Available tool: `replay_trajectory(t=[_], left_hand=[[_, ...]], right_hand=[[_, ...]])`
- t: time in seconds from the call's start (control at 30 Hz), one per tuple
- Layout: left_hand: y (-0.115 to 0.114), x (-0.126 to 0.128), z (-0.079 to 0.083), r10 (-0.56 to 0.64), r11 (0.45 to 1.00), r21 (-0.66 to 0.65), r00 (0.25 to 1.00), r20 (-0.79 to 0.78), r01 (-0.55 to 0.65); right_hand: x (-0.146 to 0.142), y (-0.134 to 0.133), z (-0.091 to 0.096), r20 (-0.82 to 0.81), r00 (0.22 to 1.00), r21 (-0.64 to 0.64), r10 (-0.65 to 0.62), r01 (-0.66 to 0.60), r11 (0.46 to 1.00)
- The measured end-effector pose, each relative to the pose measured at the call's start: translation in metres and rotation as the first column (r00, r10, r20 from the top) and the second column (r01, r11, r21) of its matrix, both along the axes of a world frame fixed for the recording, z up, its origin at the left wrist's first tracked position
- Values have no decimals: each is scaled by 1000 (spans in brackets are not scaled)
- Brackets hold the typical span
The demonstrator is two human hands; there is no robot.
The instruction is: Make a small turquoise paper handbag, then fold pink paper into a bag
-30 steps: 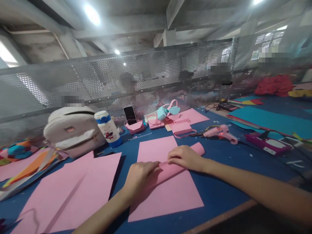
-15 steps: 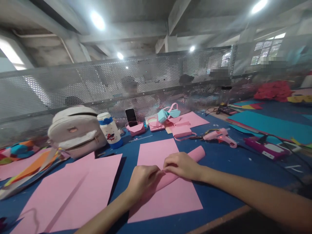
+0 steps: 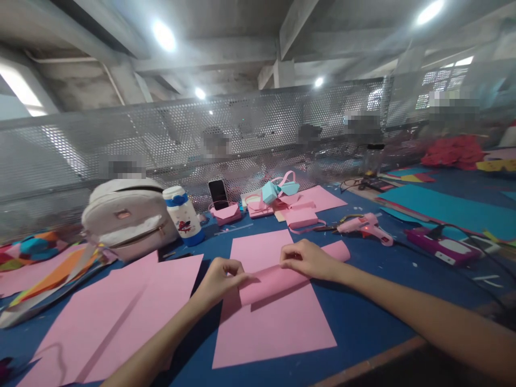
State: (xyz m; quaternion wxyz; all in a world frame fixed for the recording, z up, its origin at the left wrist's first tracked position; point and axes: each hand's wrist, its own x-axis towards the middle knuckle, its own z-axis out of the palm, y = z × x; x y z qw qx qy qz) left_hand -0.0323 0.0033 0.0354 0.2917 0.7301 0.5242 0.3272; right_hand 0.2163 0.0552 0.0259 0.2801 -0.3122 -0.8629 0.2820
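The right hand (image 3: 308,262) hides part of a pink paper roll (image 3: 274,285); both forearms are cut off by the frame. People behind the perforated screen (image 3: 173,129) are blurred, and a dark object (image 3: 5,368) at the lower left edge is too cropped to identify. The roll is a smooth, loose tube, slanting across a flat pink sheet (image 3: 278,333) on the blue worktop (image 3: 355,328). Each hand's grip pinches its upper edge, the left hand (image 3: 221,279) near its left end. Half a second ago, the hands nearly met and that end was covered.
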Motion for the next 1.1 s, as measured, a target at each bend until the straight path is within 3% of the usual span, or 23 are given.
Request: replay_trajectory(t=[0.23, 0.37, 0.43, 0.63, 0.77, 0.93, 1.1], left_hand=[[15, -18, -3, 105, 994, -36, 968, 228, -99], [19, -26, -6, 205, 978, -46, 901, 382, -203], [17, -24, -9, 209, 977, -72, 863, 460, -198], [-4, 16, -15, -1, 987, -133, 833, 553, 90], [-18, 52, -13, -83, 961, -169, 814, 575, 217], [-25, 81, -15, 63, 962, -249, 795, 603, 112], [-20, 80, -29, 220, 947, -321, 754, 619, -12]], right_hand=[[5, 4, 5, 3, 1000, -86, -11, 11, 996], [9, 10, 5, -78, 996, -154, -47, 35, 988], [10, 14, 4, -149, 985, -193, -90, 61, 979], [2, 6, 6, -323, 929, -267, -177, 90, 960], [-7, -9, 12, -410, 899, -381, -156, -13, 925], [-13, -19, 17, -464, 875, -429, -138, -85, 899], [-13, -20, 13, -473, 867, -550, -159, -150, 821]])
